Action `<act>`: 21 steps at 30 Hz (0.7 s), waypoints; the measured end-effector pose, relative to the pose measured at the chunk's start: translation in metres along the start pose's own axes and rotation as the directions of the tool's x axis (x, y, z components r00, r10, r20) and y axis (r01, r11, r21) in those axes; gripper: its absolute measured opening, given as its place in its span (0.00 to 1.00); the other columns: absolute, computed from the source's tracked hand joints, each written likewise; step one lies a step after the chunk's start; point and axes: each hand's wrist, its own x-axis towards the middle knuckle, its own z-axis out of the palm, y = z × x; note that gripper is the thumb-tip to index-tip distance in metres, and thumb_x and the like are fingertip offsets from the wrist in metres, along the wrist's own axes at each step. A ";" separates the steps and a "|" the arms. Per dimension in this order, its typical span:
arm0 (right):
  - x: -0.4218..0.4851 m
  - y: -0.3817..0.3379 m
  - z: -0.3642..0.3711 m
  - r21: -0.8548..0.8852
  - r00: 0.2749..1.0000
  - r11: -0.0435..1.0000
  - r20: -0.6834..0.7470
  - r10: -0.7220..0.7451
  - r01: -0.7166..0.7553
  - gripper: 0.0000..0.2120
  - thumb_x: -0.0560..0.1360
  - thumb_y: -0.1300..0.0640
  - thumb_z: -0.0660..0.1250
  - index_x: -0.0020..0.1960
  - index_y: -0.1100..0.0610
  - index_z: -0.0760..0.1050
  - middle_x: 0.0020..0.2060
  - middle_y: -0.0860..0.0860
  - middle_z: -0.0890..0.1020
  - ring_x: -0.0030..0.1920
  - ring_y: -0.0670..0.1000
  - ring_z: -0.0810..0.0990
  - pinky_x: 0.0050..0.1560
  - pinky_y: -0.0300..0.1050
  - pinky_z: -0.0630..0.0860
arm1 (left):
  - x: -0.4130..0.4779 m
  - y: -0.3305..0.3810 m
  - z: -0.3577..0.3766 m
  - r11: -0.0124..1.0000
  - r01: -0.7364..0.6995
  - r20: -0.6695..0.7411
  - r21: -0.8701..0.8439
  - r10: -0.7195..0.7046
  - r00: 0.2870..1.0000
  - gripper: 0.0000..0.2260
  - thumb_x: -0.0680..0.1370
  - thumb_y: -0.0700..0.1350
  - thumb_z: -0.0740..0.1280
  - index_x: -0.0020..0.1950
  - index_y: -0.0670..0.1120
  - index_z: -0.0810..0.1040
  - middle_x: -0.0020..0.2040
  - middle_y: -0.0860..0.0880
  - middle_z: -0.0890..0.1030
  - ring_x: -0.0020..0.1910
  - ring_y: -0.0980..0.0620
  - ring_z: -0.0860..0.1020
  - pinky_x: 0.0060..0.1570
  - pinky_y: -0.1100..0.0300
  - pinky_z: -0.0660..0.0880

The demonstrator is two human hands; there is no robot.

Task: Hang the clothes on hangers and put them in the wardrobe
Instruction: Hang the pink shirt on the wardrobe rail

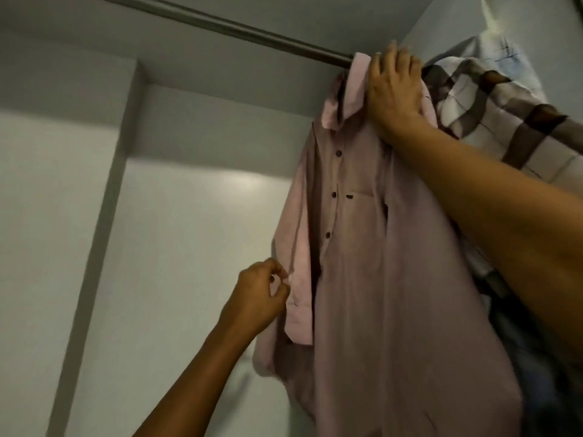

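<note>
A pink button-up shirt point(362, 253) hangs from the metal wardrobe rail point(239, 28) at the upper right; its hanger is hidden under the cloth. My right hand point(392, 93) lies over the shirt's collar and shoulder just below the rail, fingers spread on the fabric. Lower down, my left hand point(260, 294) pinches the cuff edge of the shirt's left sleeve between thumb and fingertips.
To the right of the pink shirt hang a brown-and-white checked shirt point(492, 121) and a pale blue garment point(501, 47), with darker clothes point(517, 335) below them. The wardrobe's grey back wall point(176, 234) and a vertical partition point(101, 216) fill the left side.
</note>
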 end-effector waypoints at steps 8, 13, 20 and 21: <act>-0.176 -0.042 -0.095 0.189 0.949 0.978 0.280 -0.144 0.092 0.14 0.76 0.58 0.60 0.60 0.59 0.71 0.57 0.58 0.73 0.57 0.60 0.70 0.55 0.51 0.69 | -0.070 0.052 -0.006 0.962 0.038 0.130 -0.271 -0.002 0.991 0.04 0.75 0.42 0.68 0.49 0.45 0.78 0.44 0.53 0.79 0.40 0.60 0.76 0.37 0.78 0.68; -0.326 -0.017 -0.201 0.220 0.948 0.974 0.318 -0.026 -0.047 0.10 0.74 0.55 0.60 0.47 0.58 0.77 0.42 0.55 0.78 0.44 0.57 0.75 0.43 0.53 0.74 | -0.157 0.109 0.013 0.886 0.078 0.401 -0.457 0.128 0.907 0.06 0.73 0.42 0.70 0.49 0.49 0.79 0.42 0.53 0.82 0.40 0.54 0.80 0.41 0.64 0.76; -0.472 0.058 -0.406 -0.244 0.817 0.918 0.424 0.390 -0.311 0.11 0.75 0.53 0.58 0.49 0.55 0.78 0.44 0.49 0.81 0.47 0.51 0.78 0.43 0.42 0.76 | -0.288 0.275 0.035 0.638 0.118 0.527 -0.761 0.501 0.686 0.05 0.74 0.45 0.70 0.44 0.54 0.76 0.40 0.58 0.79 0.40 0.62 0.78 0.37 0.77 0.71; -0.481 0.068 -0.431 -0.307 0.803 0.894 0.409 0.433 -0.325 0.12 0.75 0.53 0.58 0.49 0.55 0.79 0.44 0.49 0.81 0.47 0.51 0.78 0.43 0.42 0.76 | -0.304 0.301 0.032 0.586 0.125 0.510 -0.800 0.557 0.655 0.04 0.75 0.46 0.69 0.45 0.53 0.76 0.40 0.58 0.79 0.40 0.62 0.78 0.37 0.78 0.71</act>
